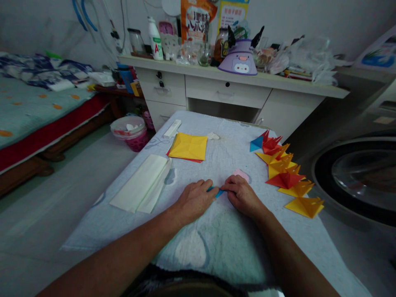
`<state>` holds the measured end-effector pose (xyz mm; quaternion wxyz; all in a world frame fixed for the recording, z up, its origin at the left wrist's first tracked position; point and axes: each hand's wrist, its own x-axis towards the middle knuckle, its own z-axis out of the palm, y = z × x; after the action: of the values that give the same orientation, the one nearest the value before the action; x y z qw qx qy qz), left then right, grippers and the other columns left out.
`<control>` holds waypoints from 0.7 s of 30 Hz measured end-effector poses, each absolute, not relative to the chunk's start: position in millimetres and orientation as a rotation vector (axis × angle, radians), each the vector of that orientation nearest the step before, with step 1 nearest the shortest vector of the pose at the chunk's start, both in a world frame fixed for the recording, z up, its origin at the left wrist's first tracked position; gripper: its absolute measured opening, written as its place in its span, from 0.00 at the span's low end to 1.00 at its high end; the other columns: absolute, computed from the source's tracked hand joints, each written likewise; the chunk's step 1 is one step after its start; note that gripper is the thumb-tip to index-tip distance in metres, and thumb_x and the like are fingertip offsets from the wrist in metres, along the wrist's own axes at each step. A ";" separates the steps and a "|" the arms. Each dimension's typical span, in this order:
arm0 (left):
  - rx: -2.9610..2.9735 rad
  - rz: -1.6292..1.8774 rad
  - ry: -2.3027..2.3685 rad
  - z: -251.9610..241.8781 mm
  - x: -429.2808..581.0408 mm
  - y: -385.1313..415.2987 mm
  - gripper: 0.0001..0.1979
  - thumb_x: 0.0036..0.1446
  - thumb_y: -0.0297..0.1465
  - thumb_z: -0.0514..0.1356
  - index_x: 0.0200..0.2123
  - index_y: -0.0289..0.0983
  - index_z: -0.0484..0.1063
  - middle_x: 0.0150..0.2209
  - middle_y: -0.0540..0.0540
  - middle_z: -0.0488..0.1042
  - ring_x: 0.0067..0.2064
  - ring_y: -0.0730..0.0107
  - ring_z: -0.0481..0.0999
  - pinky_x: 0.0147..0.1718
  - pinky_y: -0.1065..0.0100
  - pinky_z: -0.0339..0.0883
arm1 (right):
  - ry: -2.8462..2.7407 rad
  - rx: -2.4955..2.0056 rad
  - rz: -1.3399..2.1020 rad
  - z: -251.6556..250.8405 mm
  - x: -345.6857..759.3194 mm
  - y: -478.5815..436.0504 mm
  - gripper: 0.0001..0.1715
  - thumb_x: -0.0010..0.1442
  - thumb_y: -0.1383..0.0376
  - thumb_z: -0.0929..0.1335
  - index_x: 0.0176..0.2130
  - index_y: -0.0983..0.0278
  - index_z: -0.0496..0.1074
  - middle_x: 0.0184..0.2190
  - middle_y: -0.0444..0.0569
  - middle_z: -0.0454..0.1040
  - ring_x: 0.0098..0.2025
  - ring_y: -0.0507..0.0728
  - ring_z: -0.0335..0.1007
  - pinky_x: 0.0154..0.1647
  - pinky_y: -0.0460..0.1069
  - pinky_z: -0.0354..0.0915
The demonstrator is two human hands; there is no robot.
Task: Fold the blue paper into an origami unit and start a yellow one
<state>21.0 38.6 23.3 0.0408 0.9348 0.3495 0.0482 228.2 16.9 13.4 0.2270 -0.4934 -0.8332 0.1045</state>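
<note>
Both hands rest on a table covered with a pale blue cloth point(216, 231). My left hand point(194, 200) and my right hand point(243, 194) meet over a small blue paper piece point(218, 192), fingers curled and pressing on it. Most of the paper is hidden under the fingers. A pink scrap point(241, 174) lies just beyond my right hand. Further back lies a stack of yellow square papers point(188, 147). Along the right side runs a row of folded paper shapes point(286, 169) in yellow, orange, red and one blue.
A folded white sheet point(142, 183) lies at the left of the table, a white tube point(172, 128) at the back. Behind stands a cluttered white desk point(229, 88). A bed point(37, 111) is at the left, a pink bin point(129, 132) on the floor, a washing machine drum point(355, 177) at the right.
</note>
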 end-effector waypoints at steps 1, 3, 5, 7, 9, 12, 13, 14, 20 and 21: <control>2.874 0.145 1.067 23.1 21.1 37.7 0.10 0.65 0.35 0.54 0.48 0.43 0.69 0.42 0.48 0.70 0.40 0.64 0.71 0.35 0.65 0.66 | -2.308 -1.347 0.294 13.5 230.2 17.5 0.21 0.54 0.76 0.64 0.42 0.62 0.79 0.37 0.52 0.73 0.40 0.58 0.67 0.43 0.54 0.63; 2.898 0.141 1.060 22.5 21.1 35.9 0.10 0.65 0.34 0.54 0.48 0.43 0.68 0.42 0.48 0.70 0.40 0.64 0.70 0.35 0.65 0.66 | -2.333 -1.329 0.309 14.5 233.8 18.6 0.22 0.54 0.76 0.64 0.43 0.60 0.79 0.37 0.51 0.73 0.40 0.58 0.66 0.44 0.54 0.63; 2.918 0.133 1.054 22.5 21.1 33.8 0.10 0.65 0.33 0.53 0.49 0.43 0.68 0.42 0.47 0.69 0.41 0.63 0.70 0.35 0.64 0.66 | -2.359 -1.323 0.325 16.5 237.1 19.6 0.23 0.55 0.76 0.64 0.44 0.59 0.79 0.37 0.51 0.73 0.41 0.58 0.66 0.45 0.55 0.63; 2.929 0.126 1.056 23.4 20.8 31.7 0.12 0.65 0.33 0.53 0.50 0.42 0.67 0.43 0.47 0.70 0.41 0.62 0.70 0.36 0.64 0.66 | -2.379 -1.318 0.337 19.0 240.5 20.4 0.22 0.55 0.75 0.64 0.43 0.59 0.80 0.37 0.51 0.73 0.42 0.58 0.66 0.45 0.55 0.62; 2.930 0.128 1.065 24.8 20.4 29.8 0.14 0.65 0.33 0.53 0.53 0.42 0.66 0.44 0.46 0.70 0.42 0.62 0.70 0.37 0.63 0.67 | -2.379 -1.311 0.346 21.0 243.8 20.9 0.21 0.56 0.75 0.63 0.42 0.60 0.79 0.37 0.52 0.72 0.42 0.58 0.66 0.46 0.55 0.62; 2.918 0.134 1.078 26.7 20.2 28.6 0.15 0.65 0.33 0.54 0.55 0.43 0.65 0.45 0.45 0.70 0.43 0.62 0.70 0.39 0.63 0.67 | -2.322 -1.336 0.381 22.0 246.2 20.4 0.17 0.56 0.74 0.63 0.41 0.62 0.77 0.37 0.51 0.72 0.42 0.58 0.67 0.47 0.55 0.62; 2.912 0.133 1.083 26.9 20.3 28.6 0.15 0.65 0.34 0.54 0.55 0.43 0.65 0.45 0.45 0.70 0.44 0.62 0.70 0.39 0.63 0.67 | -2.295 -1.353 0.396 21.7 245.7 19.9 0.15 0.57 0.73 0.64 0.41 0.63 0.76 0.37 0.51 0.72 0.42 0.58 0.67 0.47 0.55 0.61; 2.906 0.130 1.087 27.0 20.5 28.7 0.15 0.65 0.34 0.54 0.55 0.43 0.65 0.45 0.45 0.70 0.43 0.62 0.70 0.39 0.63 0.67 | -2.268 -1.377 0.409 21.0 244.3 19.3 0.13 0.58 0.71 0.64 0.41 0.63 0.75 0.38 0.51 0.72 0.42 0.58 0.66 0.48 0.55 0.61; 2.892 0.137 1.100 24.9 22.2 29.8 0.14 0.66 0.34 0.53 0.53 0.42 0.67 0.44 0.46 0.69 0.43 0.62 0.70 0.39 0.62 0.67 | -2.153 -1.638 0.328 11.8 221.0 18.4 0.08 0.61 0.62 0.65 0.39 0.63 0.71 0.38 0.52 0.70 0.42 0.60 0.63 0.45 0.55 0.57; 2.896 0.142 1.099 24.6 22.3 29.8 0.13 0.66 0.34 0.53 0.52 0.42 0.67 0.44 0.46 0.69 0.43 0.62 0.70 0.39 0.62 0.67 | -2.117 -1.701 0.290 10.2 216.4 18.9 0.08 0.62 0.63 0.64 0.38 0.63 0.71 0.38 0.52 0.70 0.41 0.60 0.62 0.44 0.55 0.56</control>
<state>22.3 29.8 24.6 0.0206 0.9338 0.3543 0.0458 216.4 18.9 10.2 0.2041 -0.6097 -0.7588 0.1038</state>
